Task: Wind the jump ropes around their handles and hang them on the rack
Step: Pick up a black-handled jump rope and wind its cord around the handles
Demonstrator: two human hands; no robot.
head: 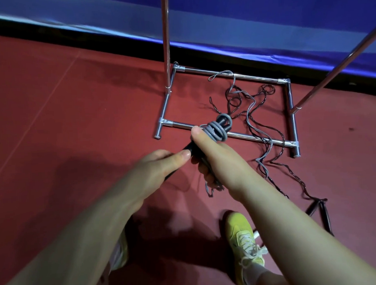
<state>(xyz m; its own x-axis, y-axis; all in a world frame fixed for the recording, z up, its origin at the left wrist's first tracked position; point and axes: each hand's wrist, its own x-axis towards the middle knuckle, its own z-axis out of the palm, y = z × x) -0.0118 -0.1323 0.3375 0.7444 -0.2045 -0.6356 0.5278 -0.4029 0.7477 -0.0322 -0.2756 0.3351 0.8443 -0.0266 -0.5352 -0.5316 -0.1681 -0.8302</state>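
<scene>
Frame centre: left hand (162, 162) and right hand (213, 150) both grip the black handles (193, 149), grey rope (216, 128) partly coiled. Slackened tension could unravel coils; trailing rope may snag the rack (236, 134).

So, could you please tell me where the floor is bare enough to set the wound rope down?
Bare red floor left of the rack base. Crowded: inside the base and to its right, where loose grey rope and dark rope trail.

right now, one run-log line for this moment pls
step: winding grey rope on handles | left hand: grips handles | right hand: holds rope | black rope: on floor | rack: nothing hung
</scene>
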